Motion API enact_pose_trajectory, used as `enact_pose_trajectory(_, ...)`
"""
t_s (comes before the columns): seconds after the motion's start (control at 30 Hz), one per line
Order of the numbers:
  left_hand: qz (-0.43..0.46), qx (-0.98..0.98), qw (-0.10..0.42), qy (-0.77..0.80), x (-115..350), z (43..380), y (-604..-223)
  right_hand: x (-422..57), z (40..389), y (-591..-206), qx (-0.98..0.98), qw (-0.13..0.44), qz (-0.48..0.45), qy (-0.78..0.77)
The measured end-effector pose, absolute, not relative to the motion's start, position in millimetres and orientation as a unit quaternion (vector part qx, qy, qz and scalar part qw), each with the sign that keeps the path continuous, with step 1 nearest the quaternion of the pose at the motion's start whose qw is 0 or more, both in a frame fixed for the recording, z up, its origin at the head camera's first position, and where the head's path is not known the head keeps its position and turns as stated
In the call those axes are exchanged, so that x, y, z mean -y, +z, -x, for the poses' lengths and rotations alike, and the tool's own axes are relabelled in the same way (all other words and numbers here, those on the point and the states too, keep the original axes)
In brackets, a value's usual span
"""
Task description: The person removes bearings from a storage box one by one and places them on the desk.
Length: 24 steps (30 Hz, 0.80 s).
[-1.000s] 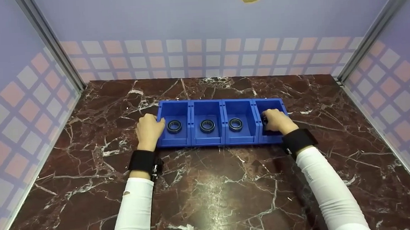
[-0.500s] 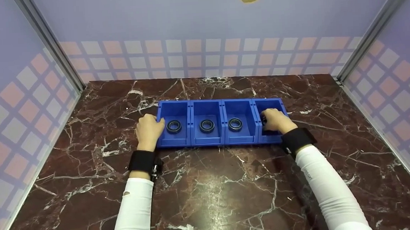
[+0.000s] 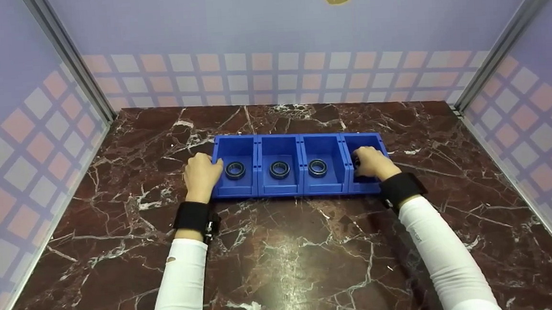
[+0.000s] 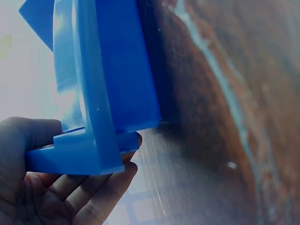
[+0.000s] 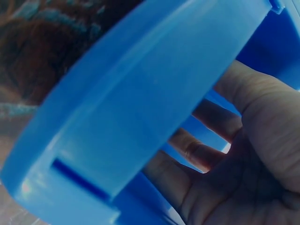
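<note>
Four-walled blue plastic bins stand joined side by side in a row in the head view. My left hand [image 3: 202,176] grips the outer wall of the leftmost bin [image 3: 235,192], its thumb over the rim and its fingers beneath, as the left wrist view shows. My right hand [image 3: 372,162] reaches into the rightmost bin [image 3: 365,187], fingers curled at a dark ring-shaped bearing [image 3: 356,161], mostly covered by the hand. In the right wrist view the bin's front wall [image 5: 126,98] hides the fingertips. Black-and-silver bearings lie singly in the other bins: left [image 3: 235,177], second [image 3: 280,177] and third [image 3: 318,175].
The bins sit on a dark red marbled table [image 3: 282,250]. A pale purple back wall [image 3: 268,26] with pink and white squares rises behind them, and side panels [image 3: 11,142] flank the table.
</note>
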<state>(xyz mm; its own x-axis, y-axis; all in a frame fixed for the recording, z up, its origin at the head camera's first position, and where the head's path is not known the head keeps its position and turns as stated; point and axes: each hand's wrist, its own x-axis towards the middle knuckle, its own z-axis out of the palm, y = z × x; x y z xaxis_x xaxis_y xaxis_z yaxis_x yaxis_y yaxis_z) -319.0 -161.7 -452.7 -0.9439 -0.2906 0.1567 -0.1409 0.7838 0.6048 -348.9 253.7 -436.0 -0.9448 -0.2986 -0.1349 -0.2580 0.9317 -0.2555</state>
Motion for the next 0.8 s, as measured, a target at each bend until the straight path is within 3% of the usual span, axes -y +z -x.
enact_pose_trajectory(0.8,-0.122,0.935,0.12,-0.31,160.4,319.1,-452.7,-253.7,346.6,-432.1,-0.978,0.071,0.151,-0.123)
